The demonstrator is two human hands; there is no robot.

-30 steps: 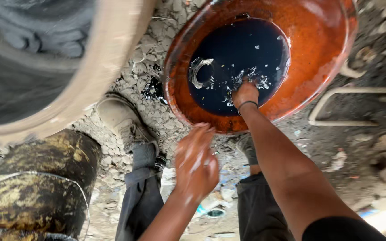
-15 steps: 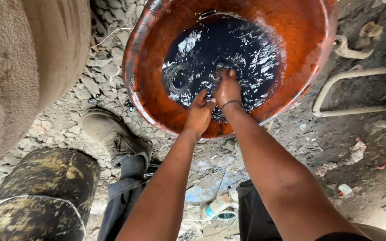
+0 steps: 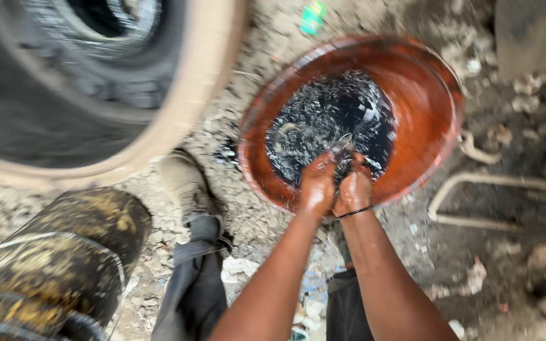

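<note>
The round rust-orange metal basin [image 3: 424, 113] sits on rubble-strewn ground [image 3: 248, 208], and there is little free room about it. A large tyre with a pale sidewall [image 3: 178, 120] crowds in from the upper left, its edge close to the basin's rim. A mud-caked dark cylinder [image 3: 58, 259] lies at the lower left. A bent pale pipe [image 3: 475, 183] runs along the ground just beside the basin on the right.

A small green scrap of wrapper [image 3: 311, 17] lies on the ground above the basin's far rim.

The basin holds dark, splashing water [image 3: 323, 120]. Both hands are wet and pressed together over the near rim at the water's edge. The left hand [image 3: 318, 184] and the right hand [image 3: 355, 189] touch each other with fingers curled downward; motion blur keeps me from telling whether they grip anything. A thin dark band [image 3: 354, 213] circles the right wrist. A dusty shoe [image 3: 184, 183] stands left of the basin.
</note>
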